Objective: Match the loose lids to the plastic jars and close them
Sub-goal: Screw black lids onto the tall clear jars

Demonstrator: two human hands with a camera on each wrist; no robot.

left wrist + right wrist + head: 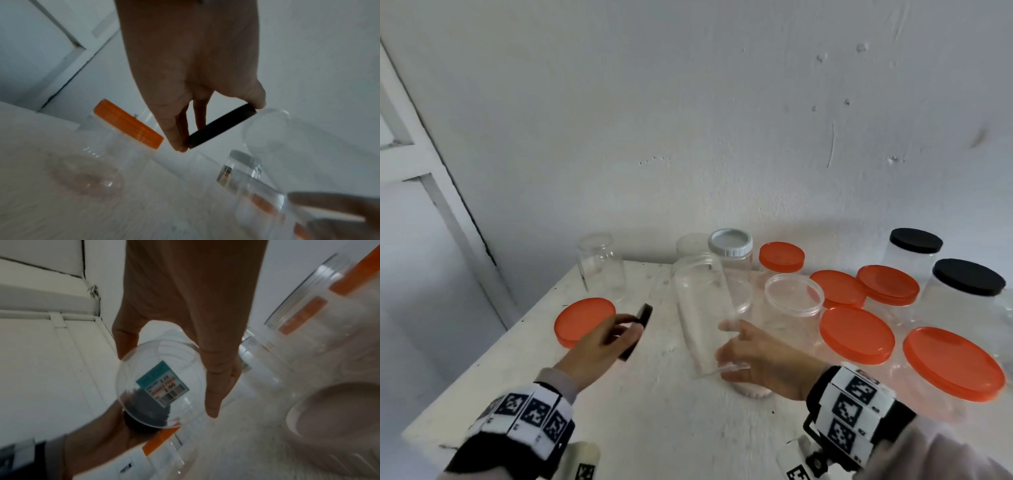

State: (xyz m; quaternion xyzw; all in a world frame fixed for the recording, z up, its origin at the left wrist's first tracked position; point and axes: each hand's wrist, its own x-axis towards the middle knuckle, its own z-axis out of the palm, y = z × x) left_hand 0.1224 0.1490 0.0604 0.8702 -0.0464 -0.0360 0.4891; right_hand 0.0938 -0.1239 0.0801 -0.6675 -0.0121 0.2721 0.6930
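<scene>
My left hand (631, 327) pinches a small black lid (637, 330) by its rim and holds it on edge above the white table (647, 428). In the left wrist view the black lid (222, 128) sits between thumb and fingers of the left hand (220, 125), close to the open mouth of a tall clear jar (267, 128). My right hand (726, 342) grips that tall clear jar (700, 301) near its base and holds it tilted. In the right wrist view, the jar base (179, 402) carries a price sticker (162, 382), with my right hand (166, 378) around it.
An orange-lidded jar (582, 320) stands left of my left hand and an open clear jar (601, 263) behind it. A white-lidded jar (730, 243) and an open wide jar (792, 298) stand behind the held jar. Several orange-lidded jars (856, 334) and black-lidded jars (967, 275) crowd the right.
</scene>
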